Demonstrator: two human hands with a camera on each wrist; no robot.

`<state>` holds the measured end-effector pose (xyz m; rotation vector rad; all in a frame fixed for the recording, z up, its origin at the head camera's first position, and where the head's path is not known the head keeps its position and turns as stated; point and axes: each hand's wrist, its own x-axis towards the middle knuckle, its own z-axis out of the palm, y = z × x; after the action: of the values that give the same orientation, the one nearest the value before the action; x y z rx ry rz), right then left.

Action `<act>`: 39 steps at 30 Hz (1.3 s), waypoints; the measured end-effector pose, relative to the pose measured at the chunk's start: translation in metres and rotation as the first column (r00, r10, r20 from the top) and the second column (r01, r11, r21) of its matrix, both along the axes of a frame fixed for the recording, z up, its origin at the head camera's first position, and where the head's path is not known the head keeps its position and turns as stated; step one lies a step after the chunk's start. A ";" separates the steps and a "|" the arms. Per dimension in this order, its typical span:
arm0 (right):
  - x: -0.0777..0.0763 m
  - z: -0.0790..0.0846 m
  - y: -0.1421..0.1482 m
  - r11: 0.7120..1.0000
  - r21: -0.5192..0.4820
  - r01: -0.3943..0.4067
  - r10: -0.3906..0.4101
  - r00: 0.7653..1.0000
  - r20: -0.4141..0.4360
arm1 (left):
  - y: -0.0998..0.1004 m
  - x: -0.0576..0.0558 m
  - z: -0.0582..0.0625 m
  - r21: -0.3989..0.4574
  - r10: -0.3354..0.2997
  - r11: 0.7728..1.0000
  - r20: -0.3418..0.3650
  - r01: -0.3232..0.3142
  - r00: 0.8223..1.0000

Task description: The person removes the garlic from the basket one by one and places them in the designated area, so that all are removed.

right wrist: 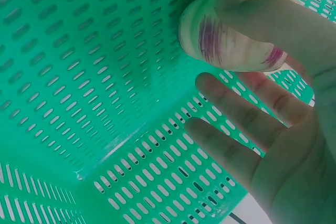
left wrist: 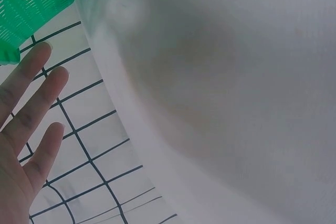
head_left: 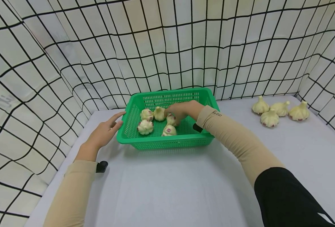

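Observation:
A green plastic basket with slotted walls stands on the white table and holds several garlic bulbs. My right hand reaches down inside it. In the right wrist view, its thumb lies on a purple-streaked garlic bulb and a finger goes behind it, so the bulb is pinched; the other fingers extend beneath. My left hand is at the basket's left end, fingertips at the rim. Those fingers look straight and spread in the left wrist view, close to the basket, holding nothing.
More garlic bulbs lie in a group on the table at the right. Black netting over white panels rises behind the basket and along both sides.

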<state>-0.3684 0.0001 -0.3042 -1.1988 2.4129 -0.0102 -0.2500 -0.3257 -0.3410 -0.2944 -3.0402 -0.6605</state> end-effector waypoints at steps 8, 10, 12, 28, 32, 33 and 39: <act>-0.001 0.000 0.006 1.000 -0.024 0.019 -0.020 0.999 -0.031 | 0.002 -0.001 0.000 -0.002 -0.006 1.000 -0.003 0.006 1.000; -0.001 0.000 0.009 0.998 -0.041 0.040 -0.041 0.999 -0.029 | 0.002 -0.001 0.000 -0.002 -0.007 1.000 -0.003 0.007 1.000; 0.000 0.001 0.013 0.996 -0.069 0.055 -0.057 0.998 -0.026 | 0.002 0.000 0.000 -0.001 -0.007 1.000 -0.002 0.007 1.000; 0.002 0.024 0.039 0.953 -0.270 0.135 -0.137 0.990 0.011 | 0.001 0.000 0.002 -0.004 -0.006 1.000 -0.004 0.006 1.000; 0.004 0.033 0.046 0.941 -0.305 0.149 -0.149 0.989 0.022 | 0.001 0.000 0.003 -0.005 -0.007 1.000 -0.006 0.007 1.000; 0.005 0.034 0.048 0.937 -0.314 0.154 -0.153 0.988 0.028 | 0.001 0.000 0.003 -0.005 -0.007 1.000 -0.006 0.007 1.000; 0.008 0.039 0.058 0.907 -0.384 0.173 -0.162 0.985 0.063 | 0.001 0.001 0.002 -0.005 -0.005 1.000 -0.006 0.005 1.000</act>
<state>-0.3600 0.0585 -0.2654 -1.1318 2.5541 -0.5822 -0.2494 -0.3248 -0.3386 -0.3034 -3.0369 -0.6513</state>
